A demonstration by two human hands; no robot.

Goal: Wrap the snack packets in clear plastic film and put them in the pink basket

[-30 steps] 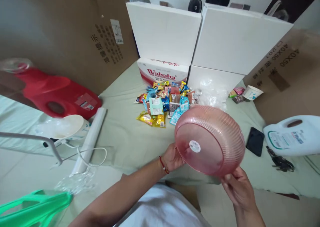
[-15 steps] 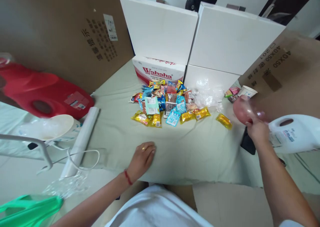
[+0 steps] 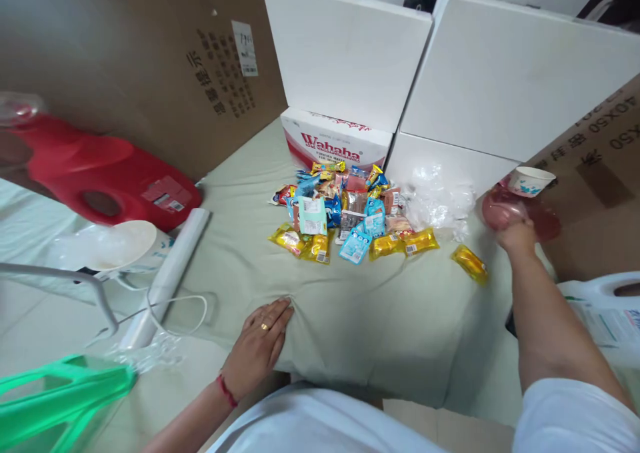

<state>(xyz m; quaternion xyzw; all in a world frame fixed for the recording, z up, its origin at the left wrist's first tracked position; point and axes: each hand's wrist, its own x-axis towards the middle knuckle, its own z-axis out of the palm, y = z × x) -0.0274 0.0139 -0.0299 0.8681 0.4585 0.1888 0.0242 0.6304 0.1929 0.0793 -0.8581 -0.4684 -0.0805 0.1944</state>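
Observation:
My right hand point(image 3: 518, 237) is stretched to the far right, its fingers closed on a translucent pinkish-red thing point(image 3: 499, 206), perhaps a plastic bowl or dish. Its exact kind is blurred and partly covered by the hand. Right above it shows a white paper cup point(image 3: 530, 182) with blue print, tilted; whether the two touch I cannot tell. My left hand point(image 3: 263, 333) lies palm down on the pale green cloth point(image 3: 380, 313), fingers extended, wrinkling the fabric at the fingertips. A yellow-wrapped snack point(image 3: 470, 263) lies left of my right forearm.
A heap of packaged snacks point(image 3: 350, 206) lies before a Wahaba-like printed box point(image 3: 335, 140) and white panels point(image 3: 345, 53). Crumpled clear plastic point(image 3: 440, 200) sits beside it. Left are a red jug point(image 3: 115, 180), a paper bucket point(image 3: 150, 250) and a white roll point(image 3: 170, 273); right, a white jug point(image 3: 600, 320).
My right hand has carried the pinkish-red thing from above the white jug forward to beside the paper cup. My left hand has slid left and flattened. The view has shifted.

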